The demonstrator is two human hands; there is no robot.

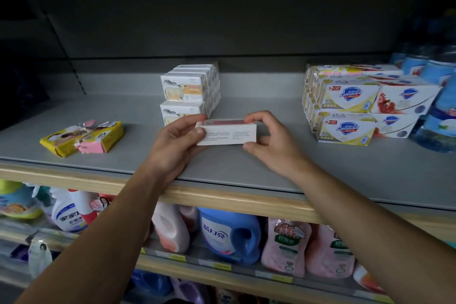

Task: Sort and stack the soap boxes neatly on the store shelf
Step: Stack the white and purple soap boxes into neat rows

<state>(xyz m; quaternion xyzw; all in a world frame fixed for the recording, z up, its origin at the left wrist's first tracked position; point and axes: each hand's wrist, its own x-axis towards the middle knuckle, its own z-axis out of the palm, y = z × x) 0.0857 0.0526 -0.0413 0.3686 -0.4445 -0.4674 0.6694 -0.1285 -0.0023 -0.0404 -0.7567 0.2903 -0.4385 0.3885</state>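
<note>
Head view, single frame. Item: white box (226, 134) with a red top face, held between both hands above the grey shelf (246, 170), near its front middle; whether its underside touches the shelf cannot be told.

Axis: long axis runs left to right, parallel to the shelf's front edge; the printed side panel faces the camera.

Left hand (179, 139): grips the box's left end, thumb on the near face, fingers curled over the top edge.

Right hand (265, 137): pinches the right end, forefinger on the top corner, thumb at the lower corner, the other fingers curled behind.

Both hands lie equally close; neither is free.

Neighbouring stock:
- sheep boxes (188, 96), a two-high stack directly behind the left hand, just beside the held box.
- Safeguard boxes (345, 106), stacked two high, well apart to the right.
- yellow packs (81, 139), torn and askew, well apart to the left.

Judgement: bare shelf lies just right of the sheep boxes, straight behind the held box, so a short push rearward looks the likeliest placement, keeping the axis as it lies.
</note>
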